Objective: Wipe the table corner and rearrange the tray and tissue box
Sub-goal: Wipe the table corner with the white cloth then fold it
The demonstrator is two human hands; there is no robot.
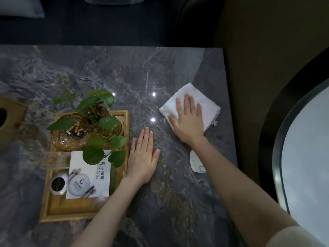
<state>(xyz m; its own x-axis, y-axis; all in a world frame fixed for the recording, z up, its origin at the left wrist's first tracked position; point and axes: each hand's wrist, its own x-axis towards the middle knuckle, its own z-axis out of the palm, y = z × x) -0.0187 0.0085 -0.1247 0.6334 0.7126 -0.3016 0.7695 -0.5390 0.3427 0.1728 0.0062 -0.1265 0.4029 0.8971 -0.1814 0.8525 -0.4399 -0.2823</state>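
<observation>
My right hand [188, 120] lies flat on a folded white cloth [201, 97], pressing it onto the dark marble table [124, 72] near the far right corner. My left hand [143, 157] rests flat and open on the tabletop, its edge against the right rim of the wooden tray [53, 211]. The tray holds a leafy plant [99, 122], a glass ashtray [74, 136] with cigarette butts, a white card [89, 175] and a small round tin [57, 183]. A wooden tissue box [10, 118] sits at the left edge, partly cut off.
A small white device [196, 162] lies on the table beneath my right forearm. The table's right edge drops to a brown floor. A round light-topped table [306, 148] with a dark rim stands at the right. A dark sofa runs behind the table.
</observation>
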